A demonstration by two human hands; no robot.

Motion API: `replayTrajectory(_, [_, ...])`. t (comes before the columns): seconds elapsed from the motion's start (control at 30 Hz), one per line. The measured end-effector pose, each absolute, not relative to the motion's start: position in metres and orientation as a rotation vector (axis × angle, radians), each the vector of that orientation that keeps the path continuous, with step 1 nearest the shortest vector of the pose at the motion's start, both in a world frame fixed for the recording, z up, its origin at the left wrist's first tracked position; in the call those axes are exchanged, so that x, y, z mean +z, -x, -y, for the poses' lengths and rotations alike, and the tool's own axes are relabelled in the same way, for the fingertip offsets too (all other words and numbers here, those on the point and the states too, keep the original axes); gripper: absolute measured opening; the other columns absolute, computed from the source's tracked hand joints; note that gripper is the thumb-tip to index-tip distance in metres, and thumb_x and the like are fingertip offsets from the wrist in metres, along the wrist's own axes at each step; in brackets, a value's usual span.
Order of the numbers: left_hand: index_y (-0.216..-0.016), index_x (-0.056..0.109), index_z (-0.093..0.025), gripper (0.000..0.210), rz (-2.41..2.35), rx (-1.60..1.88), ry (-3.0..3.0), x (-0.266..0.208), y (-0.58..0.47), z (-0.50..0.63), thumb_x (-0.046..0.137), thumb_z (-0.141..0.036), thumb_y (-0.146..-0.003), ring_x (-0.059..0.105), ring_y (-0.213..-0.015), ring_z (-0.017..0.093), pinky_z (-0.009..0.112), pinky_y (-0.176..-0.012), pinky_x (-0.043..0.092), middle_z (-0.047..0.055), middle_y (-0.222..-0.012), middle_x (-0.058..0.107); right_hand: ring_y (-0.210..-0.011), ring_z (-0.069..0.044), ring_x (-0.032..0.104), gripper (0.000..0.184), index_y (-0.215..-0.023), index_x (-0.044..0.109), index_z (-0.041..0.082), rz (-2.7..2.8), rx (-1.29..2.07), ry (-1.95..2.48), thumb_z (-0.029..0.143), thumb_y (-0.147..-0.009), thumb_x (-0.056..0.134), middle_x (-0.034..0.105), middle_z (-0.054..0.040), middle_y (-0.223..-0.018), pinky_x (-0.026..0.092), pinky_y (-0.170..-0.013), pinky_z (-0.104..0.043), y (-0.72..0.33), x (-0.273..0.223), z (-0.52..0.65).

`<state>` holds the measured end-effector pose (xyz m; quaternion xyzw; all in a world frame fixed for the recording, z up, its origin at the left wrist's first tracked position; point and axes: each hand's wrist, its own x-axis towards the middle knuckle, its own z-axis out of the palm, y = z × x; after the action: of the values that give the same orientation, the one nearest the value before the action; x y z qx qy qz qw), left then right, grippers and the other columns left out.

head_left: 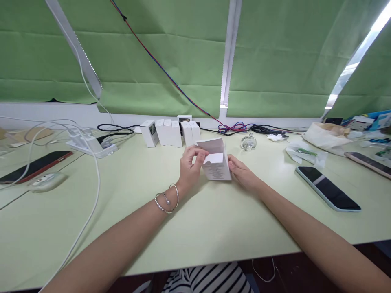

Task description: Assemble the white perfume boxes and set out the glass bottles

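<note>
A small white cardboard box (217, 171) with printed text on its front is held just over the table, its top flap raised. My left hand (193, 162), with bracelets at the wrist, pinches the box's upper left edge near the flap. On the other side, my right hand (241, 171) grips the right side of the box, its fingers partly hidden behind it. Whether anything lies inside the box cannot be made out. Behind the hands stands a row of similar white boxes (164, 133). A clear glass-like object (248, 142) sits beyond my right hand.
A phone (328, 189) lies at the right, near a plastic wrapper (306, 154) and a cloth bag (325, 137). At the left are a power strip (91, 146), a dark phone (35, 167), a mouse (47, 182) and a loose white cable (97, 191). Coiled wires (235, 128) run along the wall.
</note>
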<state>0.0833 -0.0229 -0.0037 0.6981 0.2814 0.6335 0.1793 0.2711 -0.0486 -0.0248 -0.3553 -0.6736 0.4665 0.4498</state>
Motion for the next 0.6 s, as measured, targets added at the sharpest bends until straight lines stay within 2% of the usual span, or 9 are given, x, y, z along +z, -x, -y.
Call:
replayTrajectory(0.07, [-0.092,0.057,-0.022,0.024,-0.807,1.786,-2.023,-0.005,-0.083,0.021,0.054,-0.043,-0.082,0.05,-0.102,0.021,0.037,-0.087,0.042,0.005,-0.098,0.057,-0.107,-0.021,0.051,0.046,-0.117,0.048,0.025,1.725,1.169,0.88,0.056,-0.084,0.042,0.058,-0.0039,-0.114,0.04,-0.093,-0.038,-0.269,-0.026,0.048])
replayTrajectory(0.17, [-0.115,0.044,-0.026,0.044,-0.75,1.612,-2.009,-0.008,-0.083,0.019,0.058,-0.046,-0.078,0.05,-0.103,0.021,0.036,-0.083,0.044,0.008,-0.119,0.048,-0.101,-0.021,0.054,0.042,-0.117,0.048,0.025,1.801,1.124,0.913,0.052,-0.086,0.04,0.059,-0.0044,-0.111,0.041,-0.092,-0.04,-0.27,-0.027,0.046])
replayTrajectory(0.27, [-0.123,0.033,-0.028,0.056,-0.714,1.479,-1.901,-0.01,-0.083,0.019,0.059,-0.045,-0.077,0.055,-0.088,0.018,0.032,-0.073,0.047,0.006,-0.107,0.053,-0.097,-0.021,0.054,0.04,-0.122,0.042,0.025,1.833,0.8,1.022,0.044,-0.087,0.041,0.056,-0.007,-0.111,0.043,-0.086,-0.042,-0.272,-0.024,0.047])
replayTrajectory(0.4, [-0.124,0.032,-0.028,0.06,-0.704,1.449,-1.849,-0.009,-0.082,0.018,0.063,-0.044,-0.075,0.056,-0.082,0.017,0.031,-0.07,0.048,0.004,-0.096,0.054,-0.094,-0.021,0.053,0.054,-0.132,0.026,0.029,1.721,0.212,1.0,0.031,-0.083,0.049,0.047,-0.0098,-0.118,0.044,-0.083,-0.044,-0.276,-0.015,0.053])
replayTrajectory(0.47, [-0.122,0.036,-0.027,0.059,-0.727,1.441,-1.863,-0.008,-0.081,0.017,0.064,-0.045,-0.074,0.056,-0.08,0.017,0.03,-0.068,0.048,0.004,-0.094,0.054,-0.097,-0.023,0.051,0.048,-0.128,0.032,0.03,1.751,0.042,0.939,0.027,-0.083,0.048,0.046,-0.0097,-0.118,0.044,-0.083,-0.045,-0.276,-0.011,0.057])
replayTrajectory(0.6, [-0.117,0.039,-0.024,0.055,-0.714,1.436,-1.824,-0.008,-0.08,0.013,0.064,-0.047,-0.073,0.056,-0.08,0.017,0.03,-0.066,0.048,0.004,-0.094,0.055,-0.097,-0.024,0.052,0.031,-0.114,0.046,0.028,1.815,-0.05,0.928,0.021,-0.084,0.043,0.054,-0.0082,-0.105,0.045,-0.079,-0.043,-0.273,-0.008,0.062])
